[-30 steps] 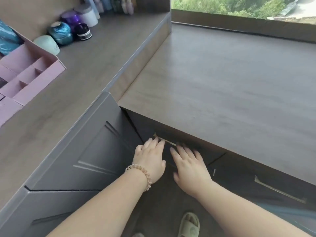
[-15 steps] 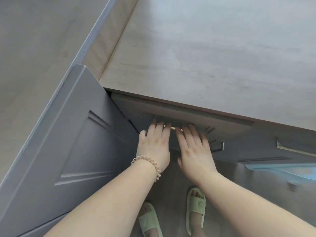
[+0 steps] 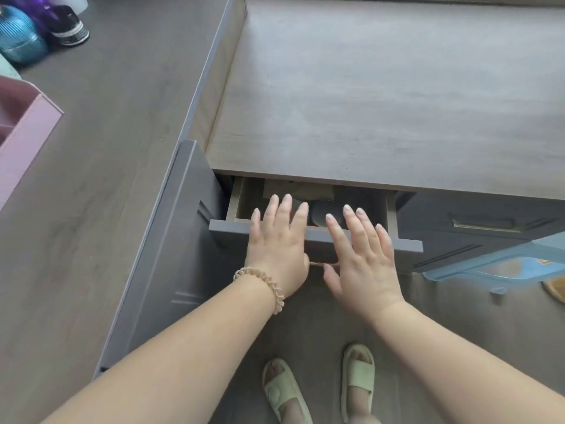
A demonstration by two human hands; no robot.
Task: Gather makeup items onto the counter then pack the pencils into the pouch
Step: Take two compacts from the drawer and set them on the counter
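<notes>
Over the drawer (image 3: 406, 244) front — left hand (image 3: 276, 249), right hand (image 3: 363, 258), fingers spread.

No text, brand or number is showing clearly enough to read. The black jar (image 3: 69, 31) on the tabletop (image 3: 101, 154) is carrying a white label band with print too small and blurred to make out. An orange sticker (image 3: 545, 262) on the blue plastic piece (image 3: 501, 264) is likewise staying illegible.
</notes>
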